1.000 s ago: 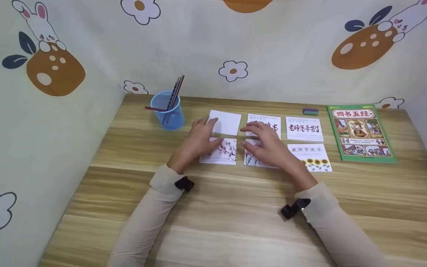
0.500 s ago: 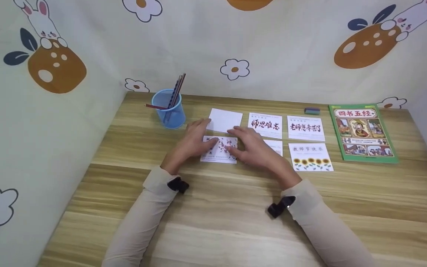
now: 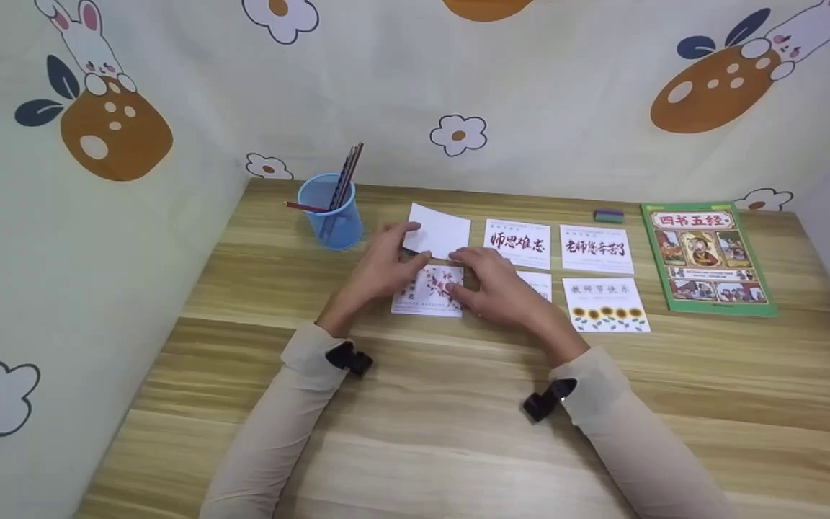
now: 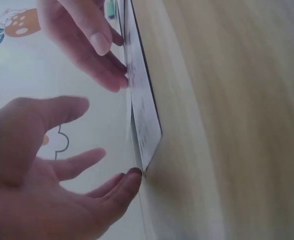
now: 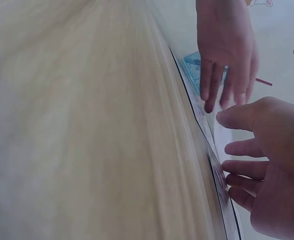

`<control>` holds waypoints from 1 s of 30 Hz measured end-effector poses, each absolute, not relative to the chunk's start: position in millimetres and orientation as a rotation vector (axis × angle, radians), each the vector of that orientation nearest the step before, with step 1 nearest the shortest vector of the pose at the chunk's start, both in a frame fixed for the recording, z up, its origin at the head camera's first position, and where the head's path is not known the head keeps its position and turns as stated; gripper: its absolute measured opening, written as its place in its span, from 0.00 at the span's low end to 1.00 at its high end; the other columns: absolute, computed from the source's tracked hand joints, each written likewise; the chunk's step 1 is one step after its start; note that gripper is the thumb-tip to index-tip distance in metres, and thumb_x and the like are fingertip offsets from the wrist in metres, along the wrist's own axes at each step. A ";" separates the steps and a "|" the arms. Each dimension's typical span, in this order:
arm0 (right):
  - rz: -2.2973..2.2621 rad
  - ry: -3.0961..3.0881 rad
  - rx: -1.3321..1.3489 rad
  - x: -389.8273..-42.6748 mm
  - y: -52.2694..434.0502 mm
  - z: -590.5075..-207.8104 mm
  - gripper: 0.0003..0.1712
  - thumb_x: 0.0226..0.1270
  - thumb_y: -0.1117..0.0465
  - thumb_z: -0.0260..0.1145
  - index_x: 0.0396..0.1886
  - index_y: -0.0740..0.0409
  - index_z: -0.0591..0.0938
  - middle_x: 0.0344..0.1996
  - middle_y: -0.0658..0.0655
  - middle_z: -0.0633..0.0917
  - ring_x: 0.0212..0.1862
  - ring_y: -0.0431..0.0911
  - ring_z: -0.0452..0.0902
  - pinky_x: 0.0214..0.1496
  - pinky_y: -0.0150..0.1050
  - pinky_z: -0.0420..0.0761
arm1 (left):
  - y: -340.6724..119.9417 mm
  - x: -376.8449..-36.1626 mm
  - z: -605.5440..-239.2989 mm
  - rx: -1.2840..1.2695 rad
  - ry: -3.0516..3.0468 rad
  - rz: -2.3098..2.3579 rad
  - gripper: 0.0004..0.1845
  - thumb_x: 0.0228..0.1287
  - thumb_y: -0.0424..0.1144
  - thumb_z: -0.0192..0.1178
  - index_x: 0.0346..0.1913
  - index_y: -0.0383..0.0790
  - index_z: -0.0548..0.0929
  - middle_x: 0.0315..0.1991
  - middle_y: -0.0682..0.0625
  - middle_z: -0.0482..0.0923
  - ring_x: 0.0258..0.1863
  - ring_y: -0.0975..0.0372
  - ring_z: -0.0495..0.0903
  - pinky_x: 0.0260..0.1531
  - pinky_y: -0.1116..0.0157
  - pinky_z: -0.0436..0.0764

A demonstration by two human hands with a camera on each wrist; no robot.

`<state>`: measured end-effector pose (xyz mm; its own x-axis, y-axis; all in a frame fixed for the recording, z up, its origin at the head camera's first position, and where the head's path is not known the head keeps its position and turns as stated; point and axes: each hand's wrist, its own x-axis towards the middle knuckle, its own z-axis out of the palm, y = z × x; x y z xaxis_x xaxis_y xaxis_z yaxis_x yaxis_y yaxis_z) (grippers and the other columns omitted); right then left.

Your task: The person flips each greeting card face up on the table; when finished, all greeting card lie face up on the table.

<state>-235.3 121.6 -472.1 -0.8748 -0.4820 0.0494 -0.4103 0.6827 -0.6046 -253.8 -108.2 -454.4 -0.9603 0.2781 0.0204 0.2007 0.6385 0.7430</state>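
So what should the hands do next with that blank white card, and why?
Probably lift the blank white card a little more and turn it over. Its near edge seems raised off the table, with the left hand at its near left corner and the right hand at the near edge. It shows only white, while the blossom card and the others lie picture or writing up.

Matt paper cards (image 3: 428, 291), wood-grain table (image 3: 458, 418)
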 end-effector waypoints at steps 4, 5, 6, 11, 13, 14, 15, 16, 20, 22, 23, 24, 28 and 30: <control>-0.968 2.776 -0.750 -234.8 121.3 -471.5 0.34 0.69 0.47 0.66 0.70 0.56 0.73 0.68 0.58 0.75 0.72 0.54 0.66 0.77 0.54 0.61 | -105.3 -254.9 -453.3 0.405 2.731 1.485 0.26 0.70 0.45 0.62 0.67 0.43 0.74 0.60 0.43 0.70 0.58 0.55 0.78 0.60 0.61 0.81; -0.965 2.775 -0.746 -234.5 121.0 -471.4 0.34 0.69 0.46 0.66 0.70 0.56 0.73 0.69 0.58 0.75 0.73 0.54 0.65 0.78 0.54 0.61 | -104.6 -255.0 -453.1 0.416 2.719 1.527 0.24 0.71 0.45 0.61 0.66 0.43 0.74 0.59 0.44 0.71 0.57 0.56 0.79 0.59 0.62 0.81; -0.963 2.774 -0.740 -234.0 120.9 -471.2 0.35 0.69 0.46 0.66 0.71 0.55 0.72 0.69 0.58 0.74 0.73 0.53 0.65 0.78 0.54 0.61 | -103.7 -255.2 -453.2 0.440 2.708 1.563 0.24 0.71 0.45 0.61 0.66 0.43 0.75 0.58 0.44 0.72 0.56 0.56 0.80 0.58 0.62 0.82; -0.974 2.767 -0.694 -232.7 120.5 -471.1 0.38 0.69 0.45 0.66 0.75 0.53 0.68 0.71 0.57 0.71 0.74 0.53 0.63 0.78 0.53 0.62 | -97.3 -255.7 -454.2 0.563 2.668 1.612 0.22 0.72 0.45 0.60 0.65 0.44 0.76 0.58 0.44 0.75 0.54 0.55 0.82 0.58 0.61 0.82; -1.009 2.765 -0.689 -233.1 120.7 -471.4 0.37 0.70 0.45 0.65 0.75 0.51 0.68 0.72 0.56 0.70 0.74 0.52 0.63 0.78 0.53 0.62 | -94.3 -255.1 -454.2 0.603 2.641 1.615 0.23 0.73 0.46 0.60 0.67 0.45 0.75 0.59 0.44 0.74 0.55 0.55 0.82 0.58 0.61 0.82; -1.038 2.762 -0.697 -233.6 120.8 -471.7 0.36 0.70 0.46 0.65 0.74 0.51 0.69 0.71 0.55 0.70 0.74 0.52 0.63 0.78 0.52 0.62 | -92.9 -254.5 -454.1 0.620 2.622 1.623 0.24 0.73 0.47 0.59 0.67 0.46 0.74 0.59 0.45 0.73 0.56 0.56 0.81 0.59 0.60 0.82; -1.072 2.759 -0.709 -234.2 121.0 -472.0 0.36 0.70 0.47 0.65 0.74 0.50 0.69 0.72 0.55 0.70 0.74 0.51 0.63 0.78 0.51 0.63 | -91.4 -254.0 -453.9 0.638 2.598 1.638 0.24 0.73 0.47 0.59 0.68 0.47 0.73 0.60 0.45 0.73 0.56 0.55 0.81 0.59 0.59 0.82; -1.104 2.761 -0.724 -235.0 120.7 -472.2 0.35 0.70 0.48 0.65 0.74 0.50 0.69 0.71 0.54 0.71 0.74 0.50 0.64 0.78 0.50 0.63 | -90.3 -253.5 -453.8 0.651 2.572 1.653 0.25 0.73 0.47 0.59 0.69 0.48 0.73 0.61 0.45 0.73 0.57 0.56 0.81 0.59 0.59 0.82; -1.301 2.725 -0.780 -237.5 119.7 -472.2 0.36 0.71 0.53 0.66 0.75 0.50 0.65 0.72 0.53 0.71 0.72 0.47 0.69 0.75 0.47 0.69 | -85.3 -251.2 -453.2 0.681 2.446 1.731 0.26 0.74 0.50 0.57 0.71 0.53 0.68 0.65 0.48 0.71 0.62 0.57 0.78 0.62 0.56 0.80; -1.416 2.696 -0.796 -238.6 118.9 -471.5 0.39 0.71 0.56 0.66 0.78 0.50 0.61 0.74 0.53 0.69 0.71 0.48 0.71 0.73 0.47 0.72 | -82.6 -250.7 -453.6 0.688 2.388 1.761 0.27 0.75 0.52 0.55 0.71 0.54 0.63 0.67 0.48 0.71 0.65 0.57 0.75 0.64 0.55 0.78; -1.477 2.674 -0.800 -238.9 118.6 -471.0 0.41 0.71 0.58 0.66 0.79 0.50 0.58 0.74 0.54 0.68 0.71 0.48 0.72 0.71 0.46 0.74 | -81.4 -250.4 -453.8 0.692 2.364 1.774 0.27 0.76 0.52 0.53 0.71 0.53 0.61 0.68 0.47 0.70 0.67 0.56 0.74 0.65 0.54 0.77; -1.537 2.654 -0.806 -239.4 118.1 -470.6 0.44 0.70 0.60 0.65 0.80 0.50 0.55 0.75 0.55 0.67 0.70 0.49 0.73 0.70 0.46 0.76 | -80.4 -250.2 -453.9 0.696 2.342 1.786 0.27 0.76 0.53 0.52 0.71 0.52 0.58 0.69 0.46 0.70 0.68 0.56 0.73 0.66 0.53 0.76; -1.706 2.612 -0.801 -240.2 117.0 -468.5 0.51 0.70 0.64 0.64 0.83 0.43 0.45 0.76 0.60 0.65 0.67 0.50 0.76 0.64 0.43 0.81 | -78.9 -250.2 -455.0 0.733 2.326 1.778 0.28 0.79 0.52 0.47 0.72 0.43 0.57 0.69 0.43 0.71 0.70 0.56 0.71 0.69 0.53 0.73; -1.714 2.646 -0.788 -240.2 117.1 -468.0 0.49 0.70 0.63 0.64 0.82 0.45 0.48 0.75 0.62 0.66 0.64 0.51 0.79 0.62 0.41 0.82 | -79.6 -251.0 -455.6 0.754 2.340 1.750 0.28 0.79 0.51 0.47 0.72 0.40 0.60 0.69 0.44 0.71 0.71 0.57 0.70 0.70 0.54 0.72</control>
